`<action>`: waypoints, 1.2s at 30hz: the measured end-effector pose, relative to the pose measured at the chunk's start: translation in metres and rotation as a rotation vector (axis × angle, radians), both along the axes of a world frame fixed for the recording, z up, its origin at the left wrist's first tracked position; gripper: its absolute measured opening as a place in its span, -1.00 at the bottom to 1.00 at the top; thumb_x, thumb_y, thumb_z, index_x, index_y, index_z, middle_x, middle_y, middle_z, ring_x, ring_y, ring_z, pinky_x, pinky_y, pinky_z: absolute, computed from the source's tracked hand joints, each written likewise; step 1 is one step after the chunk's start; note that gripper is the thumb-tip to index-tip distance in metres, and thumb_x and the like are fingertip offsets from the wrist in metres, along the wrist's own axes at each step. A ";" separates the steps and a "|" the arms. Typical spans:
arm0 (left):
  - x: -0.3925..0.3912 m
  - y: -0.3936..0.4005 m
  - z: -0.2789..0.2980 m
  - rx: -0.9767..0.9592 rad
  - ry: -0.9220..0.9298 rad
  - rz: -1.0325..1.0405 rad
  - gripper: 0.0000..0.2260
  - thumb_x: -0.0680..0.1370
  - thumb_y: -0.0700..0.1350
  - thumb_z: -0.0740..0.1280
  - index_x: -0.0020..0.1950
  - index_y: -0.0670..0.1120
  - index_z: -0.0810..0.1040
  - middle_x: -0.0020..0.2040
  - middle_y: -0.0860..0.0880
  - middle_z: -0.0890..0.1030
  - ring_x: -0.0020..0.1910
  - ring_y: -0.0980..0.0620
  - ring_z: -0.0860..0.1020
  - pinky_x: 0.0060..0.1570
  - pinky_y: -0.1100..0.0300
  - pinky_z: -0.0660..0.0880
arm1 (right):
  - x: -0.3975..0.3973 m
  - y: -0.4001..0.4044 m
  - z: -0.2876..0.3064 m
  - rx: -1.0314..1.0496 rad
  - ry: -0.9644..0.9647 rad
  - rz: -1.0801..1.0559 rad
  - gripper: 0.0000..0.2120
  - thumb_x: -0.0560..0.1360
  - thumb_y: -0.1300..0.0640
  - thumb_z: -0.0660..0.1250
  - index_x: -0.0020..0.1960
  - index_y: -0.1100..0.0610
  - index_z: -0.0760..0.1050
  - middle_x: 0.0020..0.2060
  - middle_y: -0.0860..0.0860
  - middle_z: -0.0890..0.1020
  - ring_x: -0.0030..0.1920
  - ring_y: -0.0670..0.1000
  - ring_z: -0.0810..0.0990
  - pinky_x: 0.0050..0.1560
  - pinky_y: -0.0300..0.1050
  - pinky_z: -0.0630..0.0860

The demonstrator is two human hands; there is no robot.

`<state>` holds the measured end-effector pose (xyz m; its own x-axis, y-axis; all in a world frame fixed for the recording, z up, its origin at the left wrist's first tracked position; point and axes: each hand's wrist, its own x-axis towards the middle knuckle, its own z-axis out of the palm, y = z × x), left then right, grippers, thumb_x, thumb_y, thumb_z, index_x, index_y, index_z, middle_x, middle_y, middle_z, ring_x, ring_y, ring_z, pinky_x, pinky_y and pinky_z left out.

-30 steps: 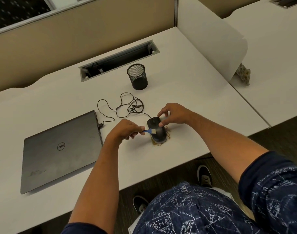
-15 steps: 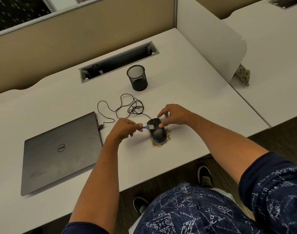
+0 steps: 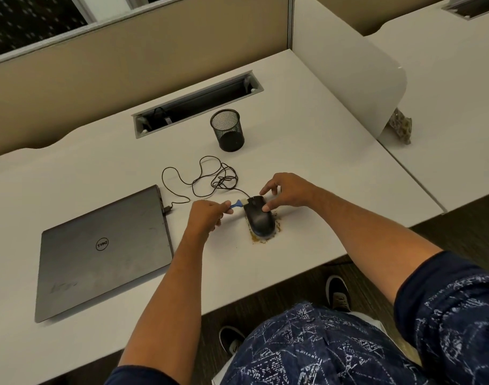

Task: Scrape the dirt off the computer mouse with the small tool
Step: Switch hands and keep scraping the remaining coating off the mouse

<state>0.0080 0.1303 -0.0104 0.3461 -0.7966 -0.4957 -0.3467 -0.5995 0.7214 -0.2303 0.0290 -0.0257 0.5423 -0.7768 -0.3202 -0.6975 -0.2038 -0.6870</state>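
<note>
A black wired computer mouse (image 3: 259,219) lies on the white desk (image 3: 307,168), with brown dirt crumbs (image 3: 261,238) scattered around its near end. My right hand (image 3: 286,193) steadies the mouse from the right, thumb and fingertips on its front part. My left hand (image 3: 207,215) pinches a small blue-handled tool (image 3: 237,204) with a pale tip. That tip touches the mouse's front left corner, near where the cable leaves it.
The mouse's black cable (image 3: 207,176) loops behind and plugs into a closed grey laptop (image 3: 104,251) on the left. A black mesh pen cup (image 3: 228,130) stands behind the mouse, and a cable slot (image 3: 196,104) lies farther back. A white divider panel (image 3: 348,68) rises at the right.
My left hand has drawn the tool from the mouse's middle left side up to its front corner. The right hand and the mouse have stayed in place.
</note>
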 end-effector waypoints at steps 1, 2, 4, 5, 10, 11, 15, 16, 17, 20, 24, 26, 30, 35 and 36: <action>-0.003 0.000 -0.002 0.009 -0.004 -0.003 -0.76 0.58 0.04 0.45 -0.23 -0.05 0.72 -0.33 -0.05 0.56 -0.38 0.04 0.44 -0.38 0.21 0.36 | 0.000 0.000 0.001 -0.002 0.003 0.003 -0.52 0.25 -0.15 0.64 0.13 -0.10 0.65 -0.08 -0.12 0.54 -0.05 -0.08 0.50 -0.04 -0.13 0.48; -0.005 0.001 -0.004 0.010 -0.016 -0.003 -0.75 0.57 0.04 0.46 -0.25 -0.04 0.71 -0.32 -0.05 0.57 -0.38 0.04 0.45 -0.37 0.21 0.37 | 0.000 0.000 0.001 -0.004 0.004 0.003 -0.52 0.25 -0.14 0.64 0.13 -0.09 0.65 -0.08 -0.12 0.54 -0.05 -0.08 0.50 -0.04 -0.13 0.48; -0.006 0.003 -0.007 -0.004 -0.076 0.001 -0.74 0.57 0.05 0.46 -0.27 -0.03 0.70 -0.31 -0.05 0.60 -0.38 0.03 0.48 -0.33 0.20 0.39 | 0.000 0.000 0.001 -0.002 -0.003 -0.001 -0.52 0.25 -0.14 0.64 0.13 -0.09 0.66 -0.08 -0.11 0.54 -0.06 -0.08 0.50 -0.03 -0.12 0.48; -0.006 0.003 -0.008 -0.008 -0.120 0.001 -0.74 0.57 0.06 0.45 -0.25 -0.03 0.71 -0.31 -0.04 0.61 -0.37 0.03 0.50 -0.31 0.19 0.41 | -0.001 0.000 0.001 -0.001 -0.007 -0.002 -0.52 0.24 -0.13 0.64 0.13 -0.08 0.66 -0.08 -0.11 0.53 -0.06 -0.08 0.50 -0.03 -0.12 0.48; -0.009 -0.005 -0.003 0.001 -0.010 0.093 -0.76 0.58 0.06 0.44 -0.14 -0.09 0.74 -0.28 -0.03 0.57 -0.33 0.03 0.46 -0.30 0.20 0.41 | 0.001 0.000 0.003 -0.006 0.012 0.007 -0.52 0.26 -0.13 0.64 0.15 -0.08 0.65 -0.10 -0.12 0.52 -0.07 -0.08 0.49 -0.06 -0.13 0.47; -0.010 -0.006 -0.001 0.058 0.028 0.093 -0.75 0.58 0.06 0.44 -0.11 -0.11 0.74 -0.27 -0.05 0.55 -0.33 0.03 0.44 -0.30 0.20 0.40 | 0.001 0.000 0.003 -0.006 0.018 0.009 -0.52 0.27 -0.13 0.63 0.15 -0.08 0.65 -0.10 -0.13 0.52 -0.07 -0.09 0.49 -0.08 -0.14 0.45; -0.007 -0.004 -0.006 0.121 -0.080 0.004 -0.73 0.57 0.07 0.46 -0.15 -0.11 0.74 -0.29 -0.07 0.57 -0.34 0.02 0.46 -0.30 0.20 0.40 | 0.000 0.001 0.003 -0.004 0.013 0.007 -0.52 0.27 -0.13 0.63 0.15 -0.08 0.65 -0.09 -0.12 0.52 -0.06 -0.08 0.49 -0.05 -0.13 0.46; -0.004 -0.003 -0.008 0.081 -0.132 0.007 -0.74 0.57 0.07 0.46 -0.16 -0.10 0.74 -0.32 -0.05 0.58 -0.36 0.03 0.48 -0.31 0.21 0.41 | 0.000 0.001 0.003 -0.002 0.008 0.004 -0.52 0.26 -0.12 0.64 0.14 -0.08 0.65 -0.09 -0.12 0.52 -0.06 -0.08 0.50 -0.04 -0.12 0.47; -0.002 -0.002 -0.009 0.043 -0.173 0.009 -0.74 0.57 0.06 0.45 -0.15 -0.10 0.75 -0.34 -0.05 0.59 -0.37 0.04 0.49 -0.32 0.22 0.41 | 0.000 0.001 0.003 -0.001 0.004 0.003 -0.52 0.26 -0.12 0.64 0.14 -0.08 0.65 -0.09 -0.12 0.52 -0.06 -0.07 0.50 -0.04 -0.12 0.47; 0.002 -0.002 -0.006 -0.009 -0.052 0.036 -0.76 0.57 0.06 0.45 -0.17 -0.08 0.74 -0.33 -0.03 0.57 -0.38 0.05 0.46 -0.35 0.23 0.40 | 0.001 0.000 0.004 -0.003 0.016 0.002 -0.51 0.26 -0.12 0.64 0.15 -0.07 0.66 -0.09 -0.11 0.53 -0.06 -0.06 0.50 -0.07 -0.13 0.45; 0.003 -0.001 -0.001 0.097 0.060 -0.034 -0.75 0.55 0.05 0.48 -0.19 -0.11 0.75 -0.37 -0.03 0.51 -0.38 0.05 0.41 -0.37 0.23 0.36 | 0.002 0.000 0.005 -0.005 0.032 0.009 -0.49 0.26 -0.13 0.64 0.17 -0.07 0.65 -0.08 -0.11 0.52 -0.06 -0.08 0.49 -0.08 -0.14 0.43; 0.003 0.000 -0.001 0.122 -0.018 -0.075 -0.75 0.55 0.04 0.48 -0.21 -0.10 0.74 -0.35 -0.04 0.52 -0.38 0.04 0.43 -0.36 0.21 0.36 | 0.001 0.001 0.006 -0.005 0.031 0.009 -0.50 0.26 -0.12 0.64 0.16 -0.06 0.65 -0.08 -0.10 0.52 -0.05 -0.06 0.50 -0.05 -0.12 0.46; 0.007 0.001 -0.005 -0.024 -0.144 -0.062 -0.75 0.55 0.06 0.47 -0.29 0.00 0.70 -0.37 -0.02 0.58 -0.39 0.04 0.48 -0.32 0.21 0.41 | 0.001 0.002 0.008 0.001 0.018 0.001 -0.50 0.27 -0.09 0.65 0.17 -0.03 0.66 -0.08 -0.09 0.52 -0.02 -0.02 0.51 0.03 -0.06 0.49; 0.003 0.001 -0.001 -0.044 -0.002 -0.052 -0.75 0.55 0.08 0.47 -0.21 -0.07 0.75 -0.44 0.05 0.56 -0.40 0.05 0.45 -0.37 0.24 0.38 | 0.003 0.002 0.011 0.001 0.040 0.008 -0.48 0.27 -0.11 0.64 0.19 -0.05 0.64 -0.03 -0.06 0.54 0.02 -0.02 0.51 0.04 -0.07 0.49; 0.001 0.001 -0.003 -0.041 -0.062 -0.092 -0.75 0.56 0.08 0.46 -0.20 -0.06 0.74 -0.40 0.02 0.58 -0.39 0.05 0.46 -0.34 0.23 0.40 | 0.002 0.002 0.010 0.002 0.038 0.005 -0.48 0.27 -0.11 0.64 0.19 -0.05 0.64 -0.03 -0.06 0.54 0.02 -0.01 0.51 0.05 -0.06 0.50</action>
